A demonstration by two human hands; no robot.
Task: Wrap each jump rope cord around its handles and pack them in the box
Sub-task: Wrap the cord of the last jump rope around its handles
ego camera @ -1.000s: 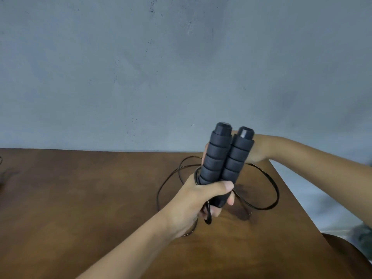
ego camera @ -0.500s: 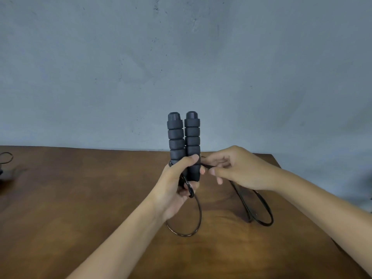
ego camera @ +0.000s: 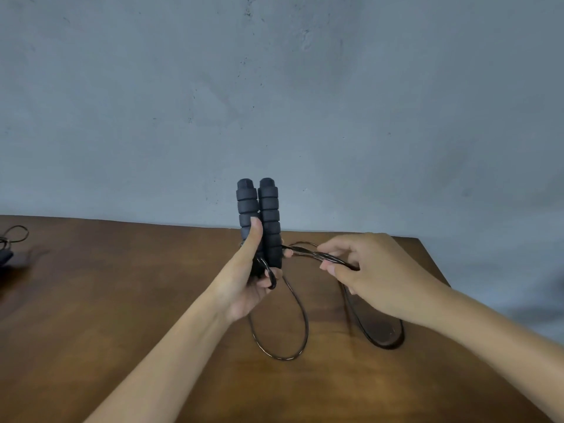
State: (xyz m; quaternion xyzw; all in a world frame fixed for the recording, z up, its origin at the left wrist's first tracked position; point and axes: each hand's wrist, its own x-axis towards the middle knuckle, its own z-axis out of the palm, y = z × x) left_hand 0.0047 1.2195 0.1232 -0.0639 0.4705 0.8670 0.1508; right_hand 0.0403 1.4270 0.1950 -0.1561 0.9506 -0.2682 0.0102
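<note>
Left hand (ego camera: 247,282): fingers curled round the lower ends of two black ribbed foam jump rope handles (ego camera: 259,221), held side by side and upright above the surface; thumb pressed flat along the left handle. Right hand (ego camera: 366,273): thumb and fingertips pinch a bunch of thin glossy black cord (ego camera: 320,255), drawn taut and near-horizontal from the handles' base. Slack cord hangs in two smooth loops, one below the left hand, one below the right, both reaching the brown wooden surface (ego camera: 122,300). Far left edge: another dark cord and object (ego camera: 9,242), partly cut off, unclear. Behind: matte grey wall (ego camera: 274,102), faintly speckled.
</note>
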